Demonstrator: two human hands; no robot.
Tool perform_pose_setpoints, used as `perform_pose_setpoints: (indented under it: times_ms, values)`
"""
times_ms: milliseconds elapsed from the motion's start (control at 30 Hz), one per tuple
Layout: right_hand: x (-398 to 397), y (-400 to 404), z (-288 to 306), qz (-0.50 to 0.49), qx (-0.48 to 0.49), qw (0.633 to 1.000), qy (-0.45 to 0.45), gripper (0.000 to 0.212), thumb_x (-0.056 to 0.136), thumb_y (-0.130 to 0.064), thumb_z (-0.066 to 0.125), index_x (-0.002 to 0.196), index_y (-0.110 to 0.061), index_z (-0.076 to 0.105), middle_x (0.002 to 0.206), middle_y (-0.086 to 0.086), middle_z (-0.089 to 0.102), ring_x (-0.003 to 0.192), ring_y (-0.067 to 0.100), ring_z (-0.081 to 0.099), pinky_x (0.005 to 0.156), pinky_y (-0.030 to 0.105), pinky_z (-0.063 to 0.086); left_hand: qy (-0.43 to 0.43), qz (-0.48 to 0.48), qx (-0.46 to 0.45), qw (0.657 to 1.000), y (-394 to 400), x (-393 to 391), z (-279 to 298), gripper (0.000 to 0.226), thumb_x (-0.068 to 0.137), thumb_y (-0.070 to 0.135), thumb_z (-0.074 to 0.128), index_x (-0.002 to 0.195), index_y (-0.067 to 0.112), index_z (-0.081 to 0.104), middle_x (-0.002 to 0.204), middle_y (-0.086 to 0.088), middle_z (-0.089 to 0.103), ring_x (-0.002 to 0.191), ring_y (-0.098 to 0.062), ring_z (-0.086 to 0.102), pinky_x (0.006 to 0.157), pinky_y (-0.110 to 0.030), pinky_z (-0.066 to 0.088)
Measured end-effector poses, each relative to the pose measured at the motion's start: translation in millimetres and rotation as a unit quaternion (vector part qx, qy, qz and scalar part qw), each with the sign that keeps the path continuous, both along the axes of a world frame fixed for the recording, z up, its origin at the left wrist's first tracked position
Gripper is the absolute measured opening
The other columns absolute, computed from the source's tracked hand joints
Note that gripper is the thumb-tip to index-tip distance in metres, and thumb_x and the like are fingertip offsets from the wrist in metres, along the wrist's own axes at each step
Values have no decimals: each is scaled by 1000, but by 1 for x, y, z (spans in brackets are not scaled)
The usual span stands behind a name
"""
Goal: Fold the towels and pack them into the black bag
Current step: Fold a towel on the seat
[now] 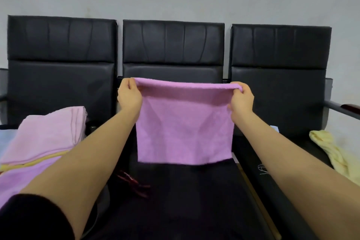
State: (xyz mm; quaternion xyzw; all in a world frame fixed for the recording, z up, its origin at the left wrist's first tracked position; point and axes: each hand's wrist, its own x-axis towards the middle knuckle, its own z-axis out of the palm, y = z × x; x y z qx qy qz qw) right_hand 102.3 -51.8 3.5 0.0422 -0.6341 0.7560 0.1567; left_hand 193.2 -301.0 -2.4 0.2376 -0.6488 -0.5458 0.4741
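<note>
A purple towel hangs folded in the air in front of the middle chair. My left hand pinches its top left corner and my right hand pinches its top right corner, stretching the top edge level. Its lower edge hangs just above a dark surface below, which may be the black bag; I cannot tell for sure. A red strap or handle lies on that dark surface.
A stack of folded pink, yellow and purple towels lies on the left seat. A crumpled pale yellow towel lies on the right seat. Three black chair backs stand against a grey wall, with a metal armrest at the right.
</note>
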Motion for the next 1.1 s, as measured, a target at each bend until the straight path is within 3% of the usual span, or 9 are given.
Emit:
perform_pose_setpoints:
  times_ms: [133, 300, 467, 533, 600, 733, 833, 933, 1100]
  values:
    - [2, -1, 1, 6, -23, 998, 55, 25, 94, -8, 33, 94, -20, 55, 89, -7, 57, 81, 8, 51, 73, 23, 44, 52, 17, -19, 998, 10, 4, 0, 24, 102, 26, 34, 89, 12, 48, 73, 9, 47, 75, -12, 44, 71, -26, 38]
    - [19, 10, -41, 20, -7, 1000, 22, 26, 91, -6, 37, 81, -24, 54, 86, -6, 56, 83, 12, 50, 71, 24, 41, 37, 42, 8, 998, 31, 26, -47, 23, 102, 24, 33, 94, 11, 50, 90, -4, 55, 83, -14, 48, 72, -23, 35]
    - [37, 25, -92, -30, 98, 994, -29, 23, 87, -14, 36, 86, -16, 59, 102, 6, 58, 88, 23, 54, 76, 33, 43, -91, 84, 14, 992, 43, 51, -104, 29, 101, 31, 34, 95, 10, 54, 107, -10, 54, 92, -26, 51, 87, -38, 42]
    - [43, 29, -104, -67, 146, 986, -45, 22, 81, -20, 32, 71, -19, 51, 95, 5, 51, 81, 23, 48, 79, 36, 36, -133, 108, -1, 985, 45, 59, -119, 32, 100, 31, 37, 95, 7, 57, 120, -14, 45, 100, -31, 48, 94, -41, 36]
    - [52, 33, -111, -96, 198, 973, -67, 24, 89, -19, 32, 72, -15, 49, 89, 5, 51, 82, 23, 46, 84, 38, 37, -166, 114, -23, 979, 45, 66, -128, 31, 100, 29, 37, 93, 6, 56, 119, -14, 48, 105, -35, 47, 97, -40, 30]
    - [57, 40, -127, -92, 272, 954, -90, 31, 93, -18, 43, 73, -2, 60, 62, -2, 49, 70, 22, 47, 86, 39, 40, -228, 93, -67, 967, 44, 74, -148, 30, 99, 26, 38, 78, 7, 48, 84, -12, 56, 89, -35, 54, 90, -42, 36]
    - [52, 41, -142, -61, 273, 952, -126, 35, 89, -13, 49, 54, -14, 45, 58, -2, 41, 63, 21, 41, 66, 30, 36, -310, 84, -96, 942, 37, 74, -165, 31, 98, 27, 44, 80, 4, 55, 90, -17, 63, 90, -39, 58, 85, -43, 44]
    - [42, 42, -159, -58, 273, 949, -146, 40, 92, -7, 47, 55, -17, 36, 58, 0, 36, 52, 16, 33, 49, 27, 22, -354, 64, -89, 929, 29, 70, -180, 31, 97, 28, 48, 88, 1, 61, 95, -20, 64, 92, -40, 59, 76, -41, 46]
    - [24, 39, -182, -34, 333, 928, -165, 26, 95, -13, 48, 70, -11, 56, 71, 4, 53, 71, 23, 55, 60, 28, 39, -416, 25, -143, 898, 21, 59, -199, 25, 96, 22, 49, 87, 0, 60, 94, -21, 64, 85, -39, 59, 74, -41, 48]
